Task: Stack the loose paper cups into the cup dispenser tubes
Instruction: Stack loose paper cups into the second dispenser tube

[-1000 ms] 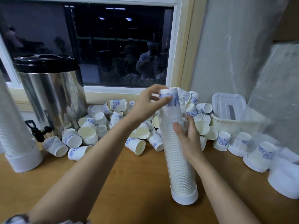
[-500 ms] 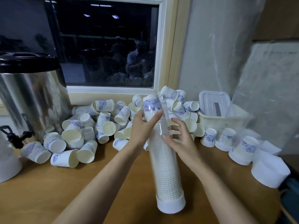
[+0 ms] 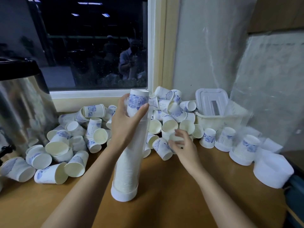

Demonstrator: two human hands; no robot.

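tube [image 3: 125,175] stands in left hand [image 3: 126,124], right hand [image 3: 184,148] among loose cups [image 3: 170,125].

A steel urn [image 3: 24,102] stands left on the wooden counter [image 3: 172,195]; a white basket [image 3: 212,119], perhaps lidded, sits right of the window [image 3: 92,46].

You're in what looks like an office drinks corner: a tall stainless-steel urn with a black lid [image 3: 21,104], white-and-blue paper cups [image 3: 56,148] heaped on a wooden tabletop [image 3: 172,195], and ceiling strip lights [image 3: 89,3] mirrored in a dark window [image 3: 92,46].
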